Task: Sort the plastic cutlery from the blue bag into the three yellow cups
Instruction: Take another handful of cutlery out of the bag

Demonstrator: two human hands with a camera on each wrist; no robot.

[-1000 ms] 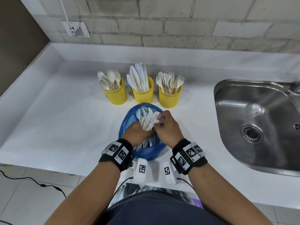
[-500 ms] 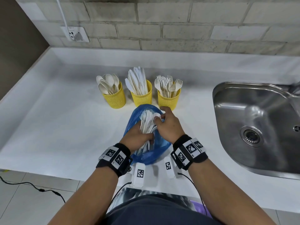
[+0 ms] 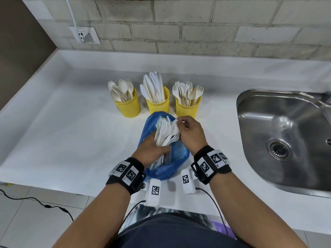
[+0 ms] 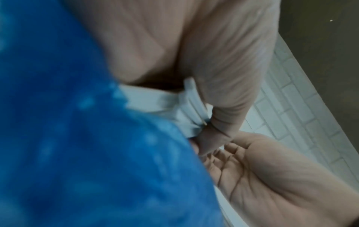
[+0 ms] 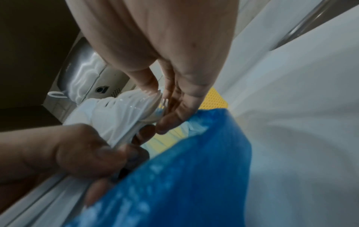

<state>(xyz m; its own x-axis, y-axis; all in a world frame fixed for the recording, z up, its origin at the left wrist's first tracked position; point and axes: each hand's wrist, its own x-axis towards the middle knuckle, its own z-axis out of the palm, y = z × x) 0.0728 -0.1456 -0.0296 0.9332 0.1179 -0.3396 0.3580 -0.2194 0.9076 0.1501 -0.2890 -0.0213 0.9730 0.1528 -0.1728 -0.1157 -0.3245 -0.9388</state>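
Three yellow mesh cups stand in a row: spoons (image 3: 128,104), knives (image 3: 157,102), forks (image 3: 188,107). In front of them the blue bag (image 3: 168,165) lies open on the white counter. My left hand (image 3: 155,147) reaches into the bag and grips a bundle of white cutlery (image 3: 163,133) by the handles, heads pointing toward the cups. My right hand (image 3: 179,122) is at the top of that bundle, and its fingertips (image 5: 161,127) pinch the head of one white fork (image 5: 155,107). The blurred left wrist view shows the bag (image 4: 77,138) and the handles (image 4: 174,104).
A steel sink (image 3: 286,133) is sunk into the counter at the right. A brick wall with a socket (image 3: 86,35) runs behind the cups. The counter's front edge is just below my wrists, with a cable (image 3: 35,203) on the tiled floor.
My right hand has slid from beside the left hand up to the heads of the bundle and now pinches a single piece. The left hand keeps its grip on the bundle.
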